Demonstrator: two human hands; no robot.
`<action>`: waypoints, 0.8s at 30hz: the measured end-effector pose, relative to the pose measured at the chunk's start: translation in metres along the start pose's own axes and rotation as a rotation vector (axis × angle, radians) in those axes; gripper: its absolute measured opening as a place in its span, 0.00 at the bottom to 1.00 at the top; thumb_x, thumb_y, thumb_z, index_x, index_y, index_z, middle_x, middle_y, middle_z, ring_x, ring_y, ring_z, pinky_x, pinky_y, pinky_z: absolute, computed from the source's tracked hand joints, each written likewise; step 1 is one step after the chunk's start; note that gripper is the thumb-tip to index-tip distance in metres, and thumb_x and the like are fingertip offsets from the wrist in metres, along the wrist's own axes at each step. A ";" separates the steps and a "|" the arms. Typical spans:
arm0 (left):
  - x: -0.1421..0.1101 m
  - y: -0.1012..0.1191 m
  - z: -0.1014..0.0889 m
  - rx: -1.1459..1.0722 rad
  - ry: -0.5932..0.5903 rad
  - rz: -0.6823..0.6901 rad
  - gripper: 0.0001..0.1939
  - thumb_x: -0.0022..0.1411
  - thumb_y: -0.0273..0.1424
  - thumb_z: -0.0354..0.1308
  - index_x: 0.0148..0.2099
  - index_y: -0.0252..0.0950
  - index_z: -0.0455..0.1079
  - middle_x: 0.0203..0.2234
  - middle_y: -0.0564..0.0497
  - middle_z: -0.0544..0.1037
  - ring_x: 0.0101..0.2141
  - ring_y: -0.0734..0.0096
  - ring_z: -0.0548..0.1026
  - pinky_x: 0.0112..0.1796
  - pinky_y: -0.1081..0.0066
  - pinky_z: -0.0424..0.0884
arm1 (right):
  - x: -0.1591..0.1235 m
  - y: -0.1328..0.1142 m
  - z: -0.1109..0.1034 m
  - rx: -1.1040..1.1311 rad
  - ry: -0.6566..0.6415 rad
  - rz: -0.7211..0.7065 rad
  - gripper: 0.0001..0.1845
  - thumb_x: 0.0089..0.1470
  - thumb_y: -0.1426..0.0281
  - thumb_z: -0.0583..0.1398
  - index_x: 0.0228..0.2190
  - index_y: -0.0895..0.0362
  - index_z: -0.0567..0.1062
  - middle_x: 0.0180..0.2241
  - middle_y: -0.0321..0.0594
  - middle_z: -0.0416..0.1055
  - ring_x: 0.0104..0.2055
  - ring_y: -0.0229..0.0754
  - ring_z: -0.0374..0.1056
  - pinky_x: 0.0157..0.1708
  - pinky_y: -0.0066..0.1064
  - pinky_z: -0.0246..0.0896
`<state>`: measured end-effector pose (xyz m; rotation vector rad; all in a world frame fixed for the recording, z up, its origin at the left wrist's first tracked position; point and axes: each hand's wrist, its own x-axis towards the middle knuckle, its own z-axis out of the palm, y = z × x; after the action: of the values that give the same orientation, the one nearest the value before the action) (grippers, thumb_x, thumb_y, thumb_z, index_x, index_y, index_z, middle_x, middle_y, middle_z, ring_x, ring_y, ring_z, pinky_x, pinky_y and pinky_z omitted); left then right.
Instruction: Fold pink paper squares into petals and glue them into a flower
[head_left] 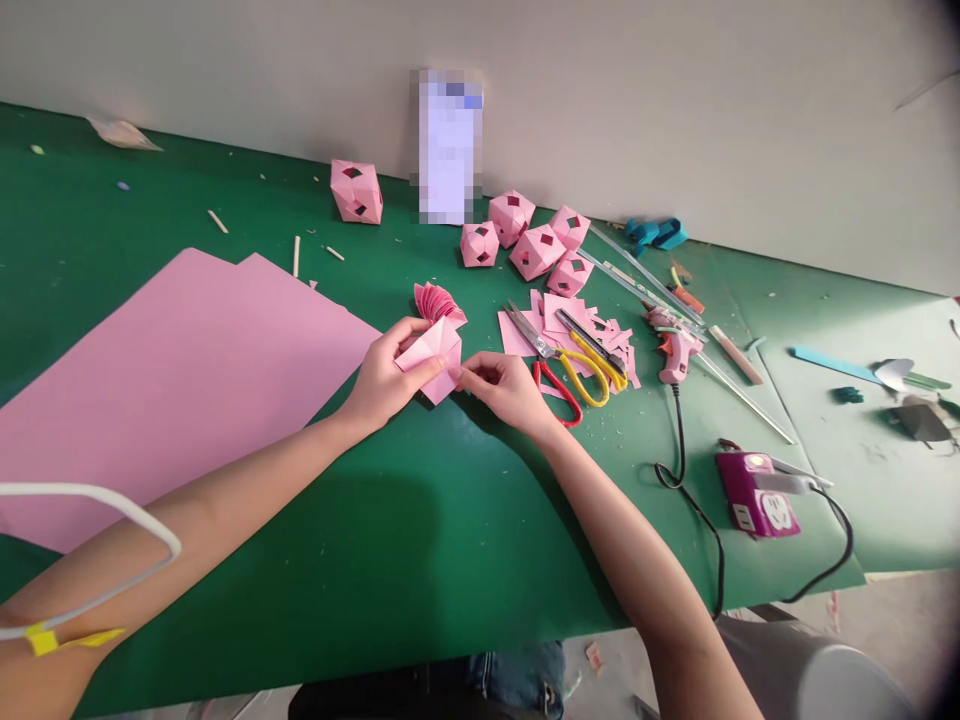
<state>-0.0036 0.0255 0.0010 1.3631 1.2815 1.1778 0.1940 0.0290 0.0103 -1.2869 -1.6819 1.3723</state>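
My left hand (384, 378) and my right hand (504, 388) both pinch a folded pink paper piece (433, 350) just above the green table (420, 530). The left fingers wrap its left side, and the right fingertips grip its lower right corner. A small stack of folded pink paper units (437, 300) lies right behind it. To the right of my right hand lie red-handled scissors (551, 375) and yellow-handled scissors (592, 362) on pink scraps (592, 325).
Large pink paper sheets (172, 370) cover the table's left. Several finished pink paper cubes (534, 245) and one apart (356, 190) stand near the wall. A pink glue gun (675, 350) with black cord, glue sticks (652, 285) and a purple power strip (754, 492) lie at right.
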 end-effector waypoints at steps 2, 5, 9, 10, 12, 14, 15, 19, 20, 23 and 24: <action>0.000 0.000 0.000 0.000 0.002 -0.006 0.22 0.54 0.39 0.71 0.50 0.39 0.75 0.37 0.51 0.84 0.39 0.59 0.82 0.42 0.61 0.78 | 0.000 -0.001 -0.002 0.005 -0.014 -0.009 0.31 0.54 0.39 0.67 0.27 0.56 0.79 0.26 0.37 0.75 0.27 0.37 0.60 0.28 0.32 0.53; -0.001 0.001 0.001 -0.002 0.012 -0.015 0.22 0.54 0.39 0.71 0.50 0.40 0.75 0.34 0.52 0.84 0.37 0.59 0.82 0.38 0.62 0.78 | 0.000 -0.001 -0.002 0.015 -0.019 -0.023 0.32 0.54 0.38 0.67 0.27 0.55 0.78 0.27 0.37 0.76 0.27 0.38 0.61 0.28 0.32 0.54; 0.000 0.002 0.001 -0.034 0.026 -0.032 0.24 0.53 0.38 0.72 0.51 0.40 0.74 0.33 0.52 0.83 0.35 0.61 0.81 0.34 0.66 0.77 | 0.000 0.003 0.005 0.028 0.044 -0.021 0.33 0.53 0.36 0.66 0.27 0.54 0.76 0.26 0.38 0.77 0.28 0.39 0.65 0.31 0.33 0.58; 0.000 0.002 0.001 -0.043 0.021 -0.035 0.23 0.54 0.39 0.72 0.51 0.40 0.74 0.33 0.52 0.83 0.34 0.62 0.81 0.33 0.66 0.76 | 0.000 0.004 0.007 0.027 0.085 -0.024 0.33 0.53 0.35 0.66 0.27 0.54 0.75 0.26 0.37 0.76 0.28 0.39 0.65 0.32 0.33 0.58; 0.001 0.001 0.001 -0.050 0.013 -0.040 0.22 0.55 0.40 0.71 0.50 0.40 0.74 0.32 0.53 0.82 0.32 0.63 0.80 0.31 0.68 0.75 | 0.000 0.005 0.011 0.022 0.166 -0.027 0.34 0.53 0.34 0.65 0.28 0.53 0.74 0.26 0.37 0.76 0.28 0.39 0.65 0.31 0.33 0.58; 0.002 -0.001 0.000 -0.051 0.025 -0.041 0.22 0.55 0.40 0.72 0.50 0.41 0.74 0.31 0.53 0.81 0.32 0.64 0.79 0.31 0.68 0.75 | -0.001 0.005 0.014 0.019 0.193 -0.021 0.34 0.53 0.33 0.64 0.27 0.53 0.74 0.26 0.37 0.76 0.27 0.39 0.64 0.30 0.33 0.57; 0.002 -0.001 0.001 -0.057 0.037 -0.039 0.22 0.54 0.39 0.72 0.50 0.41 0.74 0.32 0.53 0.81 0.32 0.64 0.79 0.32 0.68 0.75 | -0.001 0.004 0.014 0.016 0.181 -0.014 0.34 0.54 0.33 0.64 0.27 0.53 0.74 0.26 0.37 0.76 0.27 0.39 0.63 0.30 0.32 0.56; 0.003 -0.005 0.002 -0.141 0.041 -0.052 0.27 0.52 0.39 0.73 0.52 0.40 0.72 0.39 0.50 0.82 0.37 0.62 0.81 0.37 0.66 0.78 | -0.005 0.001 0.014 -0.074 0.087 -0.024 0.31 0.57 0.37 0.64 0.28 0.53 0.76 0.25 0.35 0.74 0.26 0.38 0.62 0.29 0.31 0.54; 0.003 -0.006 0.002 -0.156 0.030 -0.058 0.27 0.52 0.39 0.73 0.53 0.40 0.72 0.39 0.49 0.82 0.38 0.62 0.81 0.37 0.65 0.78 | -0.006 0.000 0.014 -0.109 0.084 -0.036 0.31 0.58 0.38 0.64 0.27 0.53 0.76 0.24 0.34 0.73 0.26 0.37 0.61 0.29 0.32 0.53; 0.003 -0.008 0.001 -0.144 -0.004 -0.060 0.27 0.52 0.38 0.73 0.53 0.40 0.71 0.39 0.49 0.81 0.37 0.62 0.81 0.37 0.65 0.79 | -0.006 0.001 0.015 -0.122 0.160 -0.058 0.30 0.58 0.39 0.65 0.27 0.53 0.74 0.24 0.32 0.69 0.26 0.37 0.60 0.29 0.32 0.53; 0.003 -0.009 0.001 -0.126 -0.018 -0.053 0.27 0.53 0.38 0.72 0.54 0.40 0.71 0.40 0.49 0.82 0.38 0.61 0.82 0.37 0.64 0.79 | -0.005 0.002 0.016 -0.082 0.201 -0.058 0.30 0.58 0.39 0.64 0.28 0.53 0.74 0.24 0.32 0.69 0.27 0.37 0.61 0.29 0.32 0.54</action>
<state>-0.0042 0.0291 -0.0074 1.2388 1.2024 1.1871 0.1824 0.0188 0.0043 -1.3624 -1.6381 1.1112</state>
